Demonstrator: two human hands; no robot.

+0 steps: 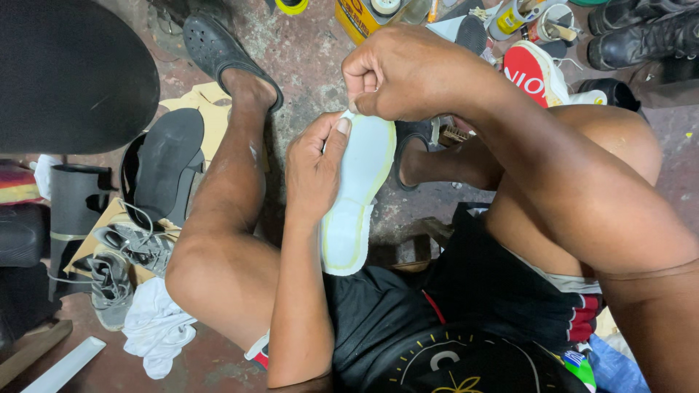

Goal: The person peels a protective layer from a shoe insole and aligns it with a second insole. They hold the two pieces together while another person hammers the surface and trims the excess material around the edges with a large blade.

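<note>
The left hand (314, 171) grips the pale sole (357, 193) along its side between the knees while the right hand (397, 73) pinches its top edge closed, a grip that seems to want steady support and small, even pulls.

A pale white shoe sole (357, 193) with a yellowish rim is held lengthwise above the lap, toe end pinched, heel end pointing down.
</note>
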